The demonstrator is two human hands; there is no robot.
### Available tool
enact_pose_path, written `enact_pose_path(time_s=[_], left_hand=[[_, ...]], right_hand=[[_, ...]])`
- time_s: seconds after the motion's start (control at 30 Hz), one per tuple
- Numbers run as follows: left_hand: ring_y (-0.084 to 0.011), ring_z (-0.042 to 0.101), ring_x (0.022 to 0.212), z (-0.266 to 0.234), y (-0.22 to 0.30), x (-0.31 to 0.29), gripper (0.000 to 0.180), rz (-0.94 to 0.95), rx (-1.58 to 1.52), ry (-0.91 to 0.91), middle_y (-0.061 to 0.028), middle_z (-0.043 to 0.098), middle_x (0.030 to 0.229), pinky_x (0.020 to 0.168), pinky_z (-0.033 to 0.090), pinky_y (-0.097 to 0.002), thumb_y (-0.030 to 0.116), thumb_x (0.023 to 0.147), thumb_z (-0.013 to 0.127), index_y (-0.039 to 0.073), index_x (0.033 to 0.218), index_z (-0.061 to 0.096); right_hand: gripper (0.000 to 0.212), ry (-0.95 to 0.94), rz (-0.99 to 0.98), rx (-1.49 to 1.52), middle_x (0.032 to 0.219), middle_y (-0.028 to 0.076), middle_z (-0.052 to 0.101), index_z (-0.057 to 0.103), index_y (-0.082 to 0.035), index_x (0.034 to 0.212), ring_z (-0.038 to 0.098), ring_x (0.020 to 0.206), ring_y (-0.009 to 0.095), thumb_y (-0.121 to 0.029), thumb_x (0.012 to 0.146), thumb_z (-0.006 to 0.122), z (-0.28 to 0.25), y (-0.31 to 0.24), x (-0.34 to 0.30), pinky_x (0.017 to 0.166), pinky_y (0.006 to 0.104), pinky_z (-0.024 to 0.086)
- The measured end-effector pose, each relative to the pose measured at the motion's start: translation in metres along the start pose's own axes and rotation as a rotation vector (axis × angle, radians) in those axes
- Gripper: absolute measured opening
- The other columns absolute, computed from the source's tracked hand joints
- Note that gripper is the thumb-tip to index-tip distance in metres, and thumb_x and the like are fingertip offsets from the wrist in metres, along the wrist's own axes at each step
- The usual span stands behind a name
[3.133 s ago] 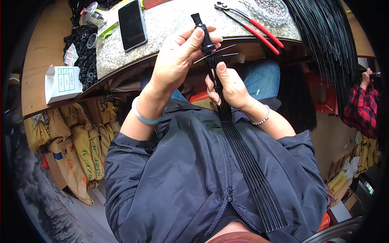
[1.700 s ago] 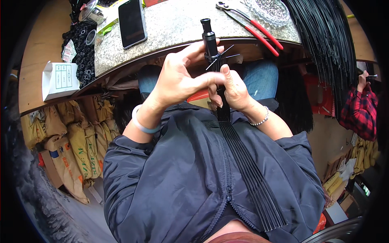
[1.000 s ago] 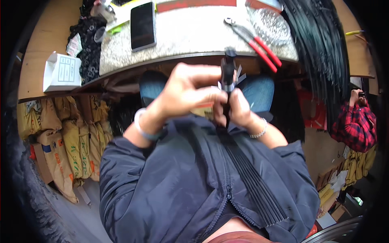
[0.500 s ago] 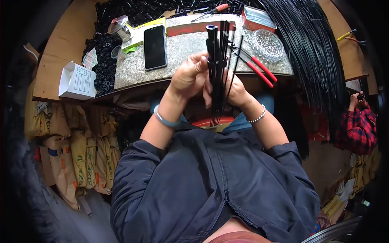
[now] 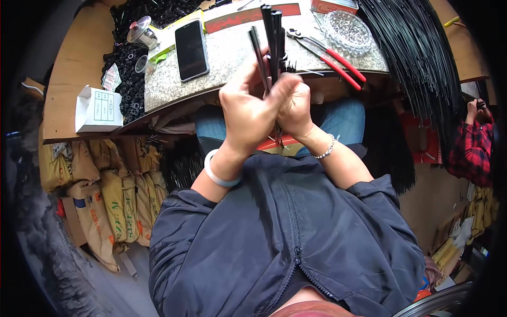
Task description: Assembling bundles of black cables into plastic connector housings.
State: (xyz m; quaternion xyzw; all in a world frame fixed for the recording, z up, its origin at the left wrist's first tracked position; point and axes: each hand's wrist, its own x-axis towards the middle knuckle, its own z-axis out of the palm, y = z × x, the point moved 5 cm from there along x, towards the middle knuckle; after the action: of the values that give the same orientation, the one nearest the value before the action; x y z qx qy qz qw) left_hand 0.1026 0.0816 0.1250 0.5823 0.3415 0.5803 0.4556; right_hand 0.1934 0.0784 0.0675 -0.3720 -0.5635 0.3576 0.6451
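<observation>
A black umbrella frame (image 5: 274, 33), folded into a bundle of thin ribs around a thicker tube, stands roughly upright in front of me at the table edge. My left hand (image 5: 248, 112) is wrapped round it from the left, its thumb reaching across and slightly blurred. On the other side my right hand (image 5: 297, 107) is closed on the lower part of the bundle. The two hands meet, hiding the middle of the frame. To the right lie red-handled pliers (image 5: 346, 64) on the stone slab (image 5: 163, 87).
A glass dish (image 5: 368, 44) of small metal parts sits beyond the pliers. Long black rods (image 5: 412, 58) hang over the right side. At left are a phone (image 5: 191, 51), a metal pot (image 5: 143, 34) and a white box (image 5: 100, 109). Another person's plaid sleeve (image 5: 472, 150) shows far right.
Both hands have come together and closer round the umbrella frame, my left thumb now across it. Some ribs have spread left at the top. The view has shifted slightly.
</observation>
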Motion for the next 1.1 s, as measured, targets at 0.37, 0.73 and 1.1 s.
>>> enact_pose_path(time_s=[0.37,0.73,1.1], left_hand=[[-0.007,0.058,0.071,-0.016,-0.029,0.011,0.026,-0.036,-0.334,0.033,-0.0035,0.064,0.082,0.065,0.046,-0.0193,0.008,0.079,0.068,-0.003,0.101,0.06],[-0.007,0.057,0.073,-0.014,-0.031,0.009,0.022,0.002,-0.347,0.058,-0.0028,0.064,0.084,0.069,0.046,-0.0205,0.01,0.082,0.065,-0.001,0.101,0.061],[-0.0071,0.056,0.073,-0.015,-0.036,0.007,0.02,0.056,-0.319,0.154,-0.0031,0.064,0.083,0.068,0.045,-0.0199,0.008,0.081,0.066,-0.001,0.099,0.061]], right_hand=[[0.017,0.14,0.206,0.512,0.089,0.002,0.06,0.056,0.0,0.1,0.052,0.078,0.005,-0.013,0.089,0.056,-0.001,-0.006,-0.009,0.072,0.0182,0.042],[0.015,0.119,0.334,0.578,0.082,0.001,0.061,0.06,0.0,0.091,0.053,0.071,0.004,-0.013,0.086,0.06,-0.002,0.001,-0.004,0.066,0.0175,0.044],[0.013,0.088,0.348,0.51,0.076,-0.002,0.059,0.06,-0.002,0.089,0.05,0.067,0.003,-0.015,0.088,0.058,0.001,0.0,0.005,0.062,0.0162,0.042]])
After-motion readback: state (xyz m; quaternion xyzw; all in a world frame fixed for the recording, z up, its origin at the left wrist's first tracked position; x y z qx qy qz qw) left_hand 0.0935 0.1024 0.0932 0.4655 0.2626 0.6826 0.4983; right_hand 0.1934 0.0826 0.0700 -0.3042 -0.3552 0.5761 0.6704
